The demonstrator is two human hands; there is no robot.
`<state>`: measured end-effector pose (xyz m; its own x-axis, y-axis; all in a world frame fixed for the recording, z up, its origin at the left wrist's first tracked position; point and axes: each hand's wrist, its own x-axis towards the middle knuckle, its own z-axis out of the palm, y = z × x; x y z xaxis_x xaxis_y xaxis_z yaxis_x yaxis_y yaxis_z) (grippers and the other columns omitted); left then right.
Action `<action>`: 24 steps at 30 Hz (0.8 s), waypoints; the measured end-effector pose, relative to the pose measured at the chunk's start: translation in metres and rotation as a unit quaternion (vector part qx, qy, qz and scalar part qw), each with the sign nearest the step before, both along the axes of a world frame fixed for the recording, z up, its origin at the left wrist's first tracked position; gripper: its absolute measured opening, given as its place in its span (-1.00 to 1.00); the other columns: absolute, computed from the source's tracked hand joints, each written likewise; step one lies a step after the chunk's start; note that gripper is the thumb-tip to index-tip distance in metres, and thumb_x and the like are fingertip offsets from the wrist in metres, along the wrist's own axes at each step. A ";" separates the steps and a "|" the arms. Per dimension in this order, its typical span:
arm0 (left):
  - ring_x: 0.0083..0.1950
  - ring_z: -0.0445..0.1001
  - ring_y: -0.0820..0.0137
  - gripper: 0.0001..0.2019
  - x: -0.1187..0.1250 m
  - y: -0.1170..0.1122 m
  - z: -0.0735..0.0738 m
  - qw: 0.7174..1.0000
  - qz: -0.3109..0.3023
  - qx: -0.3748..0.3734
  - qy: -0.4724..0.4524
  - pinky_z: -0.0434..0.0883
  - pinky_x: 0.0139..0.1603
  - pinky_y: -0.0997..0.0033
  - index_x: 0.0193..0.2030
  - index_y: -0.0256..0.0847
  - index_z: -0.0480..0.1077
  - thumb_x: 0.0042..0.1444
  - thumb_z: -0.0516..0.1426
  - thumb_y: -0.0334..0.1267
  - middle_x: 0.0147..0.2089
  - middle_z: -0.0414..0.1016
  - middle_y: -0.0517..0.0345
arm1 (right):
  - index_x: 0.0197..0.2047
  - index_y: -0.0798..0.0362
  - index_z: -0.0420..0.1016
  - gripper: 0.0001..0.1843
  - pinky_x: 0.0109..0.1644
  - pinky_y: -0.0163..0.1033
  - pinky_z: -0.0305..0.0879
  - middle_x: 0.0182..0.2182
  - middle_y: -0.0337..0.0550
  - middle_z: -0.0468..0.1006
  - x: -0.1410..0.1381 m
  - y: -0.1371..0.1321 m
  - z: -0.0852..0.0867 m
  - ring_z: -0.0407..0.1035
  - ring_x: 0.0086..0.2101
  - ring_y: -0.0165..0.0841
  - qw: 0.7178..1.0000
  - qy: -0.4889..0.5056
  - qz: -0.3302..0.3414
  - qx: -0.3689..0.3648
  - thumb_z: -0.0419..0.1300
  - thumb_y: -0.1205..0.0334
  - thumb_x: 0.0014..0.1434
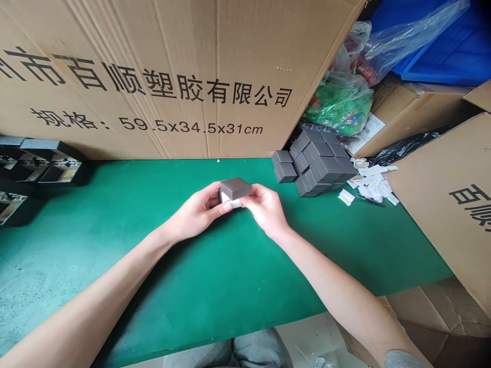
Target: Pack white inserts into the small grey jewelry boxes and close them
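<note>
A small dark grey box [235, 188] is held between my two hands above the green tabletop, with a white part showing beneath its grey top. My left hand [197, 212] grips its left side, thumb at the front on the white part. On the right side, my right hand [266, 208] pinches it with thumb and fingers. The fingertips behind the box are partly hidden. To the right is a stack of similar dark grey boxes [322, 161], and beside it lies a pile of small white paper pieces [374, 185].
A large printed cardboard carton [153, 46] stands along the back of the green table [215, 276]. Black open boxes [63, 168] sit at the left. Plastic bags [341, 99], a blue bin [445, 56] and another carton [452, 189] crowd the right.
</note>
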<state>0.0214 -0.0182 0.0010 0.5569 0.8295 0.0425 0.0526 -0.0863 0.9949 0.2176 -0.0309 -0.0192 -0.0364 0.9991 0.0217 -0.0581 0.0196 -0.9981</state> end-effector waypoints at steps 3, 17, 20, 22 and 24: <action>0.23 0.52 0.14 -0.58 0.000 0.000 0.000 1.000 0.000 -0.005 -0.002 0.46 0.27 0.16 0.19 -0.19 0.39 0.28 0.24 -0.05 0.27 0.50 -0.07 | -0.16 0.04 0.58 -0.61 -0.13 -0.20 0.50 -0.26 -0.12 0.67 -0.003 -0.003 0.001 0.54 -0.25 -0.29 1.000 -0.001 -0.007 0.023 0.41 -0.07 0.08; 0.23 0.52 0.14 -0.57 0.000 -0.001 0.001 1.000 0.014 0.004 0.008 0.46 0.27 0.12 0.20 -0.15 0.39 0.26 0.25 -0.04 0.26 0.52 -0.04 | -0.18 0.06 0.62 -0.71 -0.10 -0.19 0.50 -0.26 -0.12 0.69 -0.005 -0.005 0.000 0.58 -0.22 -0.25 0.999 0.000 -0.021 0.026 0.40 0.05 0.11; 0.24 0.52 0.12 -0.56 0.001 -0.001 0.001 1.000 0.007 0.013 0.008 0.45 0.28 0.09 0.19 -0.15 0.39 0.26 0.24 -0.02 0.27 0.52 -0.05 | -0.22 0.06 0.62 -0.74 -0.11 -0.20 0.49 -0.31 -0.15 0.69 -0.005 -0.004 0.001 0.58 -0.24 -0.25 1.000 0.007 -0.024 0.013 0.41 0.07 0.08; 0.26 0.51 0.11 -0.53 0.001 -0.001 0.000 1.000 0.007 0.016 0.008 0.45 0.30 0.10 0.23 -0.15 0.38 0.26 0.25 -0.01 0.28 0.51 -0.05 | -0.26 0.06 0.62 -0.75 -0.11 -0.20 0.49 -0.33 -0.15 0.68 -0.005 -0.004 0.003 0.57 -0.24 -0.25 1.000 0.012 -0.026 0.007 0.42 0.08 0.05; 0.27 0.50 0.10 -0.49 0.001 -0.001 0.001 1.000 0.008 0.016 0.008 0.45 0.30 0.11 0.27 -0.15 0.36 0.25 0.25 -0.01 0.30 0.50 -0.06 | -0.27 0.06 0.63 -0.75 -0.11 -0.19 0.49 -0.34 -0.15 0.68 -0.005 -0.004 0.004 0.56 -0.25 -0.24 1.000 0.011 -0.027 0.003 0.43 0.08 0.03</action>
<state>0.0224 -0.0196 0.0016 0.5438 0.8370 0.0607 0.0699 -0.1173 0.9906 0.2127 -0.0353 -0.0148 0.0185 0.9995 0.0272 -0.0791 0.0285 -0.9965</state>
